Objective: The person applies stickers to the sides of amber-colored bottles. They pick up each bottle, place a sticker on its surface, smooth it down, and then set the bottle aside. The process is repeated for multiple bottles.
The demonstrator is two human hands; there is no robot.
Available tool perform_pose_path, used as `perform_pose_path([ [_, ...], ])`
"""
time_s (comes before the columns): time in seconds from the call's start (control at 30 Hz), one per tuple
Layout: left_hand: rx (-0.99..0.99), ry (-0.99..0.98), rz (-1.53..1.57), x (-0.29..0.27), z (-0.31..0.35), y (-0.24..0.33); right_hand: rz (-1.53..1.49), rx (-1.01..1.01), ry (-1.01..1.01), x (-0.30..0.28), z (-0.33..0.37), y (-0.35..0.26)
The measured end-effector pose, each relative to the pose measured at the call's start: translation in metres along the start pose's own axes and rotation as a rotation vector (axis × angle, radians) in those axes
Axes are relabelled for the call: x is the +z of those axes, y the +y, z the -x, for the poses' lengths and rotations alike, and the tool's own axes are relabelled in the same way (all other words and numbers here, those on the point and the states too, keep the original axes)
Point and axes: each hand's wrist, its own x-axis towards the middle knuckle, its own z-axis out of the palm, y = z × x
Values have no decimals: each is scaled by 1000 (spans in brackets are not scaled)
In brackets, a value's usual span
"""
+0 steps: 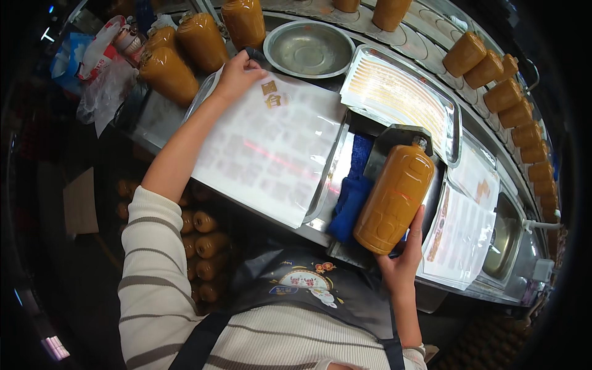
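Note:
A glossy amber-brown bottle (pixel 396 196) lies tilted in a dark metal cradle (pixel 404 131), its neck toward the far end. My right hand (pixel 404 253) grips the bottle's base from below, the thumb along its side. Across the table, my left hand (pixel 242 77) is at the far left corner of a white sheet stack (pixel 262 154), its fingers pinched together. What they hold, if anything, is too small to make out. Just right of those fingertips, small gold-brown decals (pixel 271 92) lie on the top sheet. Faint rows of shapes show through the paper.
A blue cloth (pixel 354 197) lies left of the bottle. Beyond are a steel basin (pixel 308 49) and a tray of gold-striped sheets (pixel 394 92). More sheets (pixel 456 240) lie right, beside a sink (pixel 502 243). Brown bottles (pixel 169 77) stand at far left; others line a conveyor (pixel 425 55).

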Motion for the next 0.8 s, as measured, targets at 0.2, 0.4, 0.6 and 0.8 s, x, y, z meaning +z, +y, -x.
perform_pose_path([
  [0.2,70,140,304,7,3,-2,-26,-40,20,3,1,7],
  [0.4,431,206,-146,-23,15,54,-19,-62,29,4,3,12],
  [0.6,136,214,8,10,-41,96,-7,-72,21,1,4,15],
  [0.8,71,171,-362,58,-104,37,41,-77,7,-3,4,8],
])
